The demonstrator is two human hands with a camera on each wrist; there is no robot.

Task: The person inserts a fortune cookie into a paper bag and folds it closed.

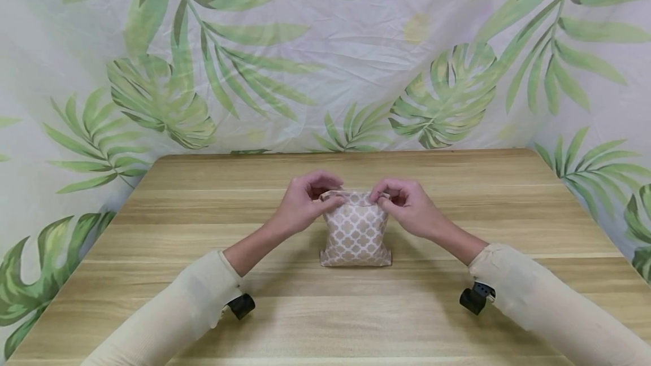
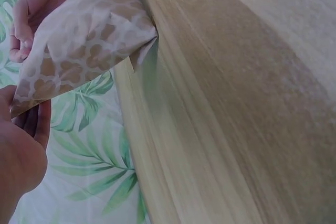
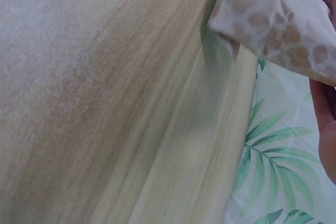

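A small, puffed-out paper bag [image 1: 356, 236], beige with a white lattice pattern, stands on the wooden table with its base on the wood. Its top edge is folded over. My left hand [image 1: 304, 203] pinches the left top corner between thumb and fingers. At the opposite corner my right hand [image 1: 411, 205] pinches the same folded edge. From the left wrist view, the bag [image 2: 86, 40] bulges in the middle and narrows toward the held edge, with a loose flap at a bottom corner. What fills the bag is hidden.
The wooden table [image 1: 325, 321] reaches back to a white cloth [image 1: 356, 55] printed with green leaves. Black wrist cameras [image 1: 241, 305] hang under both cream sleeves [image 1: 178, 304].
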